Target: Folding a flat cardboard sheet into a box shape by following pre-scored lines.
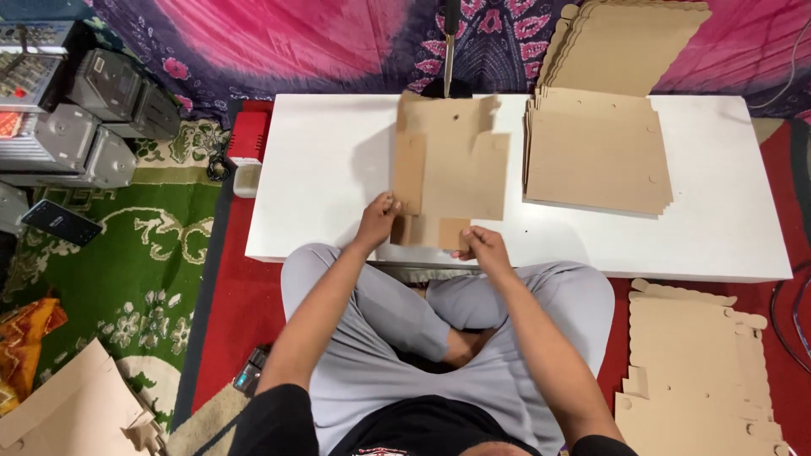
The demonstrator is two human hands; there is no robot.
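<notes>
A flat brown cardboard box blank [452,165] with die-cut flaps lies on the low white table [338,169] in front of me. My left hand [378,217] pinches its near left flap, which is folded up. At the near edge, my right hand [483,247] grips a small flap of the same blank. I sit cross-legged in grey trousers, knees under the table's front edge.
A stack of flat cardboard blanks [596,156] lies on the table's right half, with more leaning behind it [625,42]. More blanks lie on the floor at right [693,371] and bottom left [68,414]. Metal boxes [76,118], a phone [61,222] and a red box [247,137] sit left.
</notes>
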